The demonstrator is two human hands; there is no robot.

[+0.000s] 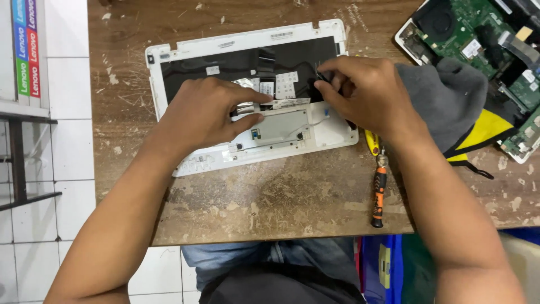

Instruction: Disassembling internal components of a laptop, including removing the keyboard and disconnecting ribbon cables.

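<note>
A white laptop top cover (185, 53) lies upside down on the worn wooden table (281, 197), its black keyboard backing and silver touchpad plate (278, 126) facing up. My left hand (211, 112) rests on the cover with thumb and finger pinching a thin flat ribbon cable (247, 108) beside the touchpad plate. My right hand (363, 93) is over the cover's right end, fingertips closed on a small dark part (322, 76) at the black backing. What that part is cannot be made out.
An orange-and-black screwdriver (379, 191) lies at my right wrist with a yellow tool (371, 142) above it. A grey, black and yellow cloth (450, 95) sits to the right. An open laptop base with green circuit board (478, 28) fills the top right. White tiled floor lies left.
</note>
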